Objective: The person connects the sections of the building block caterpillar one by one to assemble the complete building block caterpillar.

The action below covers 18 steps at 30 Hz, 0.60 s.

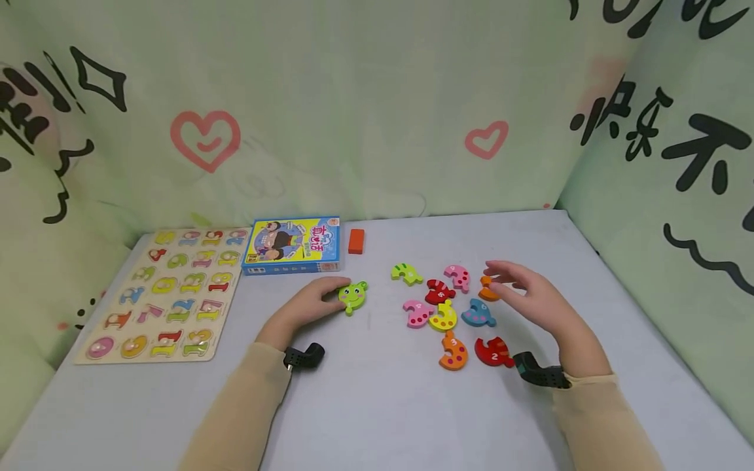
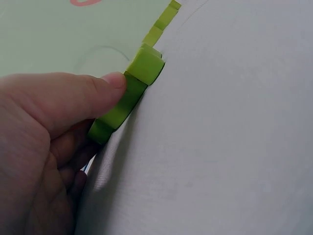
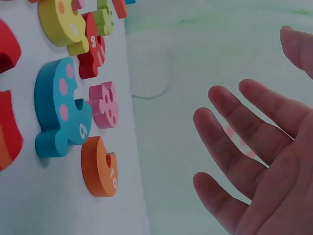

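Observation:
My left hand [image 1: 303, 306] pinches a green frog-faced piece [image 1: 353, 297] by its left edge, low over the table. In the left wrist view the thumb of the left hand [image 2: 58, 122] presses on the side of the green piece [image 2: 132, 95]. My right hand [image 1: 533, 297] hovers with fingers spread beside an orange piece [image 1: 488, 289], holding nothing. The right wrist view shows the right hand [image 3: 259, 142] apart from the orange piece [image 3: 99, 167] and the blue dotted piece [image 3: 61, 107]. Near them lie a red piece [image 1: 495, 352] and a yellow piece [image 1: 444, 316].
A board with printed figures [image 1: 159, 306] lies at the left, beside a blue and yellow box [image 1: 292, 244]. An orange-red block [image 1: 356, 241] is right of the box. Pink pieces [image 1: 417, 314], a green striped piece [image 1: 406, 273] and an orange dotted piece [image 1: 453, 353] lie among the cluster.

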Motion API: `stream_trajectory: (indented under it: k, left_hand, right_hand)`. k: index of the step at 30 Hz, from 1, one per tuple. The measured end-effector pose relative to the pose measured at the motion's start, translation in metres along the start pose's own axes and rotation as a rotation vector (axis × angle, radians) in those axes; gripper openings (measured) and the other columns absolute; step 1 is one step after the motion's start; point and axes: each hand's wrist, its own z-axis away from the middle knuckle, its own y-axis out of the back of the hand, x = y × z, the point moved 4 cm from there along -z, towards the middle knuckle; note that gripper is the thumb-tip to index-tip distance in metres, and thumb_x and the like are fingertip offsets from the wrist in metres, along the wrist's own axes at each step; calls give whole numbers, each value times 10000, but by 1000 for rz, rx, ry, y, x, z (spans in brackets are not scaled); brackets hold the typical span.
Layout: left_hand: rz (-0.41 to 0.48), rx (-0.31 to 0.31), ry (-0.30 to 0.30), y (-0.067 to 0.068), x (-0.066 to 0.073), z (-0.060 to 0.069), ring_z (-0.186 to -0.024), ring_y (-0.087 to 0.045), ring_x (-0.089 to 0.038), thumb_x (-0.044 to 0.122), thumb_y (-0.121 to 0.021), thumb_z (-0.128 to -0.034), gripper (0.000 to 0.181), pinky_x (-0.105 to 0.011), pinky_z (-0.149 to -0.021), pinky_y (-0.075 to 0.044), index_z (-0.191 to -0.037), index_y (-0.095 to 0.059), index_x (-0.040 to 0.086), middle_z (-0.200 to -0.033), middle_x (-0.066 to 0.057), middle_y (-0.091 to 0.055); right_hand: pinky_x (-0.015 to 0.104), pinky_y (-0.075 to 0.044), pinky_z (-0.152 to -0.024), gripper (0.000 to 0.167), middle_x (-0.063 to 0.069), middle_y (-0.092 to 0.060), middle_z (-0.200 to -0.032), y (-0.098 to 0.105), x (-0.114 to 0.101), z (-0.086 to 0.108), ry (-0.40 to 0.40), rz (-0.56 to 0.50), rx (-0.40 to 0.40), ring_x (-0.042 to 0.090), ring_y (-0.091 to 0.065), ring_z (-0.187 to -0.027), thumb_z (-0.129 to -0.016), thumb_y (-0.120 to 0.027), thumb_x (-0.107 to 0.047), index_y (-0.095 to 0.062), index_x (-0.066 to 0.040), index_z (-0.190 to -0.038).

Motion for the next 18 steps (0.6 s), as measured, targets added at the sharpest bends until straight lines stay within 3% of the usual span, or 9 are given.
stream_trajectory:
  k: [7, 18]
  left_hand:
    - [1, 7, 15, -2, 0, -1, -1326, -337, -235, 242, -595, -857, 492, -449, -1094, -271, -1329, -469, 189, -1396, -44, -430]
    - [-12, 6, 24, 0, -3, -1, -1330, -332, -220, 253, -599, -858, 493, -436, -1101, -265, -1331, -467, 202, -1401, -29, -425]
  right_hand:
    - [580, -394, -910, 523, 151, -546, -1230, -9, 12, 15, 0, 83, -126, 325, -500, -1100, -856, -609, -279, -446, -79, -1311]
    - [548, -434, -908, 563, 137, -508, -1283, -33, 34, 29, -54, 41, -328, 351, -435, -1163, -780, -677, -341, -512, -140, -1280]
